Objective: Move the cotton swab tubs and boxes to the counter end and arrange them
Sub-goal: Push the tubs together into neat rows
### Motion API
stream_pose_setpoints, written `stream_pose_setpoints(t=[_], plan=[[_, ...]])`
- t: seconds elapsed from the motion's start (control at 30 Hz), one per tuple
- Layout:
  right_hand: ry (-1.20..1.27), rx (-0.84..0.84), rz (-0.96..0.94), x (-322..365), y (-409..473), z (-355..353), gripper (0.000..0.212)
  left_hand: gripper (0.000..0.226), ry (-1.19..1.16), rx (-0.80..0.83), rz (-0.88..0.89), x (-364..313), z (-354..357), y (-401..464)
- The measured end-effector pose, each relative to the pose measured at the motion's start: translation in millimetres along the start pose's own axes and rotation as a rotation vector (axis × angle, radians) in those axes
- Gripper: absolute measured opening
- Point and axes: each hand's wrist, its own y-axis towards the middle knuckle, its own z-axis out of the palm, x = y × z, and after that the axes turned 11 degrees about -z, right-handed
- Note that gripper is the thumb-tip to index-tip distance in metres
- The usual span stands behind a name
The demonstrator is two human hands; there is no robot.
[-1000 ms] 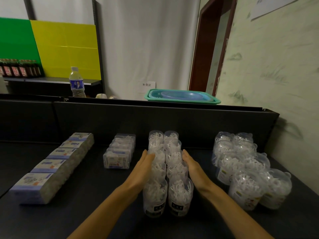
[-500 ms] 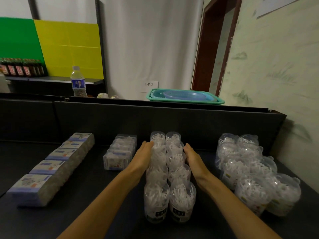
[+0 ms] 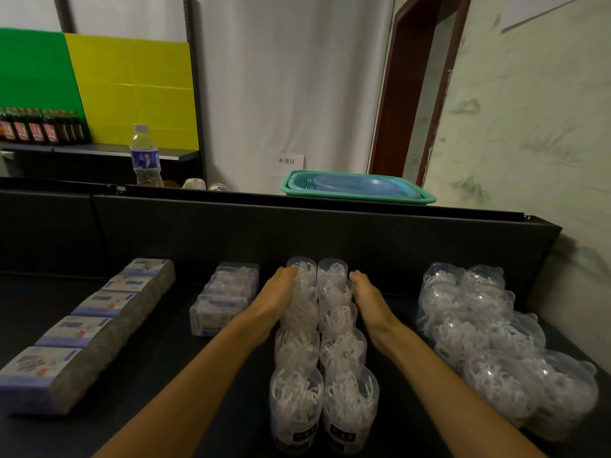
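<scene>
Clear plastic tubs (image 3: 319,345) packed with white swabs stand in a double row on the black counter (image 3: 158,385), running from the near edge to the raised back panel (image 3: 380,239). The left hand (image 3: 276,300) lies flat against the row's left side and the right hand (image 3: 368,300) against its right side, fingers straight and pressed to the tub walls, gripping nothing; the fingertips reach the farthest pair of tubs. Just left of the left fingers sits a short stack of clear swab boxes (image 3: 223,300), apart from the hand. Further left, a line of blue-topped boxes (image 3: 86,328) runs diagonally along the counter. Right of the right fingers, a cluster of rounder lidded tubs (image 3: 486,338) fills the counter end beside the wall. Beyond the fingertips, above the panel, a green basket (image 3: 357,188) and a water bottle (image 3: 145,157) are seen.
</scene>
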Motion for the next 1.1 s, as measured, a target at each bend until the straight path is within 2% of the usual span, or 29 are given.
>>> stream_pose_setpoints(t=[0.13, 0.23, 0.33, 0.4, 0.5, 0.6, 0.7, 0.73, 0.77, 0.8, 0.87, 0.9, 1.0, 1.03, 1.1], plan=[[0.018, 0.042, 0.022, -0.3, 8.1, 3.2, 0.037, 0.053, 0.006, -0.022, -0.048, -1.0, 4.4, 9.7], [0.03, 0.06, 0.034, -1.0, 5.8, 3.5, 0.038, 0.052, -0.003, -0.051, -0.027, 0.4, 4.3, 10.5], [0.031, 0.031, 0.017, 3.5, -4.5, 1.4, 0.044, 0.073, 0.018, -0.016, 0.003, 5.3, -1.0, 8.5], [0.039, 0.033, -0.001, 5.3, -15.7, -0.4, 0.039, 0.082, 0.008, -0.012, 0.026, 9.6, -6.8, -4.5], [-0.009, 0.052, -0.013, 1.7, -36.7, -5.2, 0.036, 0.063, -0.026, -0.017, 0.121, 16.2, -13.1, -41.9], [0.019, 0.069, -0.052, -13.8, -58.6, -12.3, 0.06, 0.055, -0.062, -0.031, 0.21, 34.9, -21.1, -76.0], [0.039, 0.127, -0.036, -27.5, -84.5, -11.2, 0.104, 0.057, -0.094, 0.007, 0.228, 57.6, -24.1, -102.8], [0.049, 0.12, -0.039, -30.8, -89.8, -11.1, 0.11, 0.058, -0.088, 0.034, 0.226, 64.1, -22.4, -107.5], [0.064, 0.109, -0.041, -30.8, -94.2, -9.7, 0.107, 0.058, -0.092, 0.064, 0.216, 67.5, -19.3, -113.9], [0.083, 0.102, -0.037, -27.5, -98.7, -6.7, 0.094, 0.057, -0.111, 0.089, 0.202, 70.6, -16.1, -115.9], [0.089, 0.09, -0.055, -20.3, -104.5, -0.3, 0.055, 0.051, -0.127, 0.119, 0.205, 72.7, -8.7, -120.1], [0.081, 0.088, -0.068, -17.0, -107.0, 2.9, 0.043, 0.045, -0.121, 0.132, 0.215, 71.8, -5.1, -123.2], [0.089, 0.063, -0.075, -10.6, -110.5, 7.7, 0.039, 0.033, -0.134, 0.152, 0.223, 73.2, -0.9, -120.8], [0.094, 0.058, -0.069, -9.7, -111.4, 8.0, 0.039, 0.035, -0.159, 0.143, 0.214, 71.7, -1.3, -123.8], [0.109, 0.045, -0.052, -9.6, -111.9, 7.7, 0.041, 0.052, -0.194, 0.14, 0.16, 73.0, -3.1, -122.1]])
